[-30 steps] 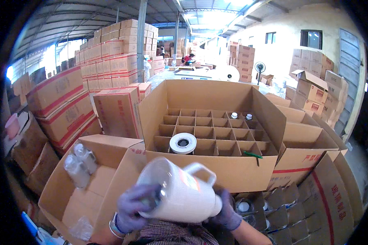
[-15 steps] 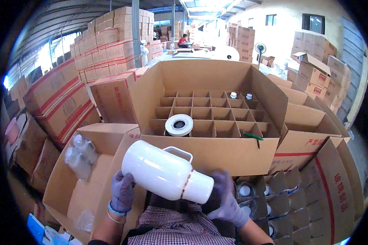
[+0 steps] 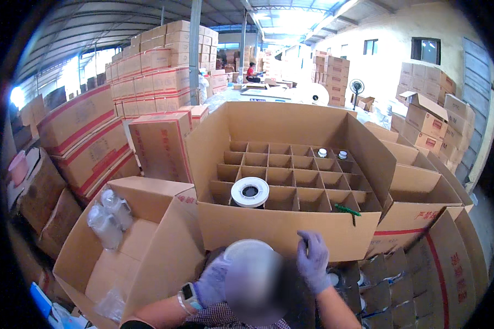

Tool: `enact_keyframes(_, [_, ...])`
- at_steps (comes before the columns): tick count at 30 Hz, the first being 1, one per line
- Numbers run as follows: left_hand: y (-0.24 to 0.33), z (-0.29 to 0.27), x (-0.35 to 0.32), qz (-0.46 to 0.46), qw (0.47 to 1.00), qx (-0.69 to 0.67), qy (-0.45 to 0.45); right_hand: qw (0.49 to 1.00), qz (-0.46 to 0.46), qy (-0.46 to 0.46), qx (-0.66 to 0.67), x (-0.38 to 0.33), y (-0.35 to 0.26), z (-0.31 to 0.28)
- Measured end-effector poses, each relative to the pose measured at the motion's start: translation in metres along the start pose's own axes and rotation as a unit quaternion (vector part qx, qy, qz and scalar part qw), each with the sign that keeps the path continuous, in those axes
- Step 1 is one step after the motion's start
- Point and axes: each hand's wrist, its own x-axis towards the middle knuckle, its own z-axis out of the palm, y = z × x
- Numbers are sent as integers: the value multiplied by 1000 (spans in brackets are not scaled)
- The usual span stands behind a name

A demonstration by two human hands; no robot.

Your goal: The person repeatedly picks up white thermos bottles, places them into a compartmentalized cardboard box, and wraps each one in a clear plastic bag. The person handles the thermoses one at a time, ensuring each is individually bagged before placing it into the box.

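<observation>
White vessel (image 3: 248, 249) is just in front of the divided carton (image 3: 288, 227), round end up; lower part blurred. Left hand (image 3: 213, 281) has its fingers wrapped on the vessel's left side, probably taking the weight so the other stays free. Right hand (image 3: 314, 260) is before the carton's near wall: fingers half-curled, thumb apart, nothing seen in grip. Left of the divided carton: open box (image 3: 173, 241) with two bagged items (image 3: 107, 223). In the divided carton: disc-topped item (image 3: 241, 192) toward near left, green strip (image 3: 347, 210) across near-right dividers, white caps (image 3: 322, 153) at far right; cells presumably stop knocks. Stacked boxes (image 3: 167, 82) beyond it, left.
</observation>
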Motion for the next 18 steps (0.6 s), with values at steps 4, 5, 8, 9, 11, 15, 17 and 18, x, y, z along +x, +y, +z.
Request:
enact_keyframes(4, [16, 29, 40, 3, 811, 549, -203, 981, -163, -101, -14, 95, 18, 41])
enact_keyframes(5, [16, 36, 55, -6, 810, 542, -224, 969, -200, -118, -80, 116, 28, 54])
enact_keyframes(8, [-5, 35, 69, 35, 850, 492, -186, 917, -295, -204, -178, 159, 59, 89])
enact_keyframes(9, [-11, 31, 69, 70, 867, 465, -164, 895, -318, -240, -201, 169, 69, 96])
enact_keyframes(11, [-15, 18, 66, 56, 900, 406, -152, 889, -300, -308, -158, 184, 65, 102])
enact_keyframes(15, [-14, -9, 63, 191, 930, 304, 83, 941, -202, -269, 19, 184, 55, 98])
enact_keyframes(17, [-10, -30, 68, 117, 953, 139, 241, 951, -132, -253, 116, 184, 29, 78])
enact_keyframes(18, [5, -40, 74, 100, 976, 43, 188, 923, -41, -322, 208, 176, 17, 63])
